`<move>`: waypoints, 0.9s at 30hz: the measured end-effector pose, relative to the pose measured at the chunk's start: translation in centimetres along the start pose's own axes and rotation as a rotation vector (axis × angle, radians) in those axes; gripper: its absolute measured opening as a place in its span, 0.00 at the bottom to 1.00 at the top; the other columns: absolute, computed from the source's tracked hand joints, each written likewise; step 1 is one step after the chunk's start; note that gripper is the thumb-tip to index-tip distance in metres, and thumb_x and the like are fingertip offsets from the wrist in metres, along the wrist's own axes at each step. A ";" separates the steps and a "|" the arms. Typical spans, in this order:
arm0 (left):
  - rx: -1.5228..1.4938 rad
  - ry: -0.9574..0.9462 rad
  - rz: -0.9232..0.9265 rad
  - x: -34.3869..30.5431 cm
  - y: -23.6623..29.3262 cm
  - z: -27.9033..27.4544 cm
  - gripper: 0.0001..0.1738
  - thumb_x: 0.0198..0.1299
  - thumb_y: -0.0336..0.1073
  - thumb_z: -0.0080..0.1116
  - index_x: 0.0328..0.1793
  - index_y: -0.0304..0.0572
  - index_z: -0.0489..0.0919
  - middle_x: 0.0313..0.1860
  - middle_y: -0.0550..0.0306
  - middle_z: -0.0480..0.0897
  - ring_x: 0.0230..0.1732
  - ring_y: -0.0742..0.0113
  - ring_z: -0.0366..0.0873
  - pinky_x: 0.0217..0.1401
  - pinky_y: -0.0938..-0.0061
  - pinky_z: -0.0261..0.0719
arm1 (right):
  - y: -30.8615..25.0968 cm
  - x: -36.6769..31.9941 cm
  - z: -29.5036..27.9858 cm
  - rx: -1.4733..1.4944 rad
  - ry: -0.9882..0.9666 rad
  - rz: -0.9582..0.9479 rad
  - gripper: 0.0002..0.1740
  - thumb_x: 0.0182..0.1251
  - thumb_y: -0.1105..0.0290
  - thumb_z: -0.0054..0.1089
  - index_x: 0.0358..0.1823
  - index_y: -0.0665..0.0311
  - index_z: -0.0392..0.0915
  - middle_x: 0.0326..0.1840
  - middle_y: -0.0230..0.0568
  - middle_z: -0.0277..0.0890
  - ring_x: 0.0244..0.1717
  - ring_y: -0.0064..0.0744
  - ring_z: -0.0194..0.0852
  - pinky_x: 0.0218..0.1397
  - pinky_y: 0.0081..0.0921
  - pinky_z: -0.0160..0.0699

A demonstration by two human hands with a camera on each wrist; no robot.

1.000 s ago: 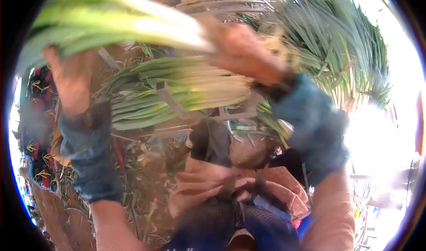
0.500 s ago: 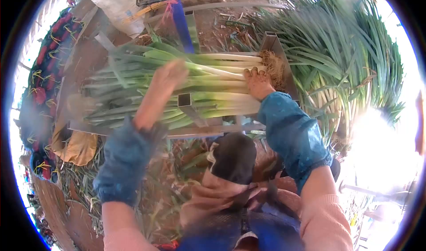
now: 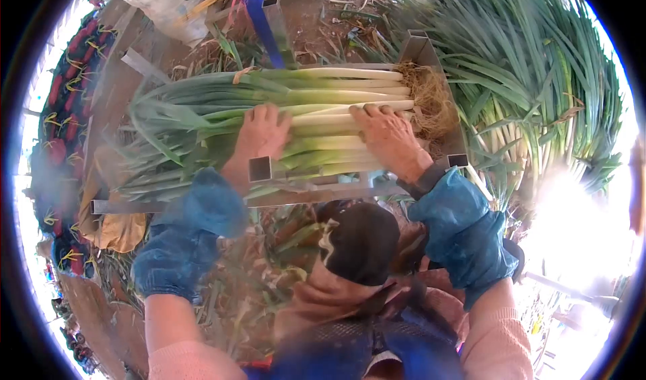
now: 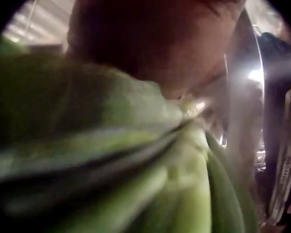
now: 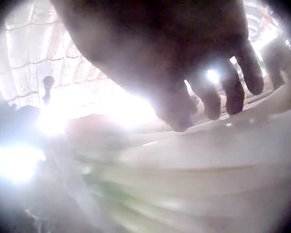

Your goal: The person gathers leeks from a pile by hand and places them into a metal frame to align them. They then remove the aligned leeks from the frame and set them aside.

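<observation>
A row of leeks (image 3: 323, 97) lies in a metal frame, white shafts and roots (image 3: 431, 101) to the right, green leaves (image 3: 175, 114) to the left. My left hand (image 3: 264, 134) rests on them where green turns to white, fingers pointing away from me. In the left wrist view that hand is a dark shape close over the green leaves (image 4: 136, 107). My right hand (image 3: 391, 134) lies across the white shafts near the roots, fingers spread. The right wrist view shows its fingertips (image 5: 235, 104) touching the pale shafts (image 5: 223, 155).
Square metal posts (image 3: 261, 169) rise along the frame's near rail (image 3: 316, 193). A blue strap (image 3: 264, 27) hangs over the far side. On the right stands a big heap of leeks (image 3: 531, 91). A white sack (image 3: 165, 7) lies at the back left, leaf scraps (image 3: 242, 279) on the ground.
A lifted bundle of leeks has come down onto the row in the frame. Since then my left hand has come to rest on the leeks, and my right hand has stayed over the white ends.
</observation>
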State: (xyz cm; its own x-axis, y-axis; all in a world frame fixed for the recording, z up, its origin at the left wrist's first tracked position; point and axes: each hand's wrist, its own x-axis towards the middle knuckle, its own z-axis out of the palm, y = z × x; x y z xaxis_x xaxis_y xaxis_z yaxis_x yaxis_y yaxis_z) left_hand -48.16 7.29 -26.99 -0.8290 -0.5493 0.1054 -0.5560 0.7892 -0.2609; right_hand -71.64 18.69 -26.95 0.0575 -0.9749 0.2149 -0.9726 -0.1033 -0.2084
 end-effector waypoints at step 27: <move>-0.346 0.369 -0.217 -4.1 -0.6 -8.4 0.27 0.47 0.33 0.63 0.57 0.43 0.73 0.54 0.49 0.73 0.57 0.48 0.67 0.60 0.59 0.65 | -2.0 5.8 -6.7 0.051 0.164 -0.177 0.18 0.48 0.69 0.65 0.43 0.59 0.77 0.35 0.41 0.76 0.39 0.43 0.73 0.42 0.37 0.72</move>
State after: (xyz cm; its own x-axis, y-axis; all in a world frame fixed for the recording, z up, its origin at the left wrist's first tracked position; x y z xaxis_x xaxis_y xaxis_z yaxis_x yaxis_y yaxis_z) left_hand -44.96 11.40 -19.19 -0.6248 -0.6256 0.4672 -0.6521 0.7472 0.1285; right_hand -70.85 14.59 -18.93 0.1848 -0.8961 0.4036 -0.9378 -0.2836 -0.2003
